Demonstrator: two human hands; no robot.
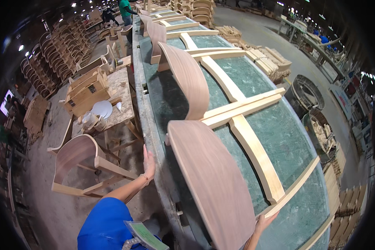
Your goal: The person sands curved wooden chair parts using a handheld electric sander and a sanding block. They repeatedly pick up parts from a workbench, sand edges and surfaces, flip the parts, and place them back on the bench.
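A wooden chair frame with a curved brown backrest (214, 179) lies on its side on the long green-topped table (296, 200). Its pale legs and a curved pale rail (256, 156) stretch toward the table's right side. At the backrest's near right corner, my right hand (264, 223) closes on the end of the pale leg (293, 187); the backrest hides part of this hand and forearm. My left hand (148, 162) rests against the table's left edge, its fingers stretched out and holding nothing.
More chair frames (185, 79) lie in a row up the table. To the left stand an assembled chair frame (77, 160) and a workbench with a wooden box (85, 91). Round bins (306, 93), wood stacks (268, 62) and a person in green (126, 10) are farther off.
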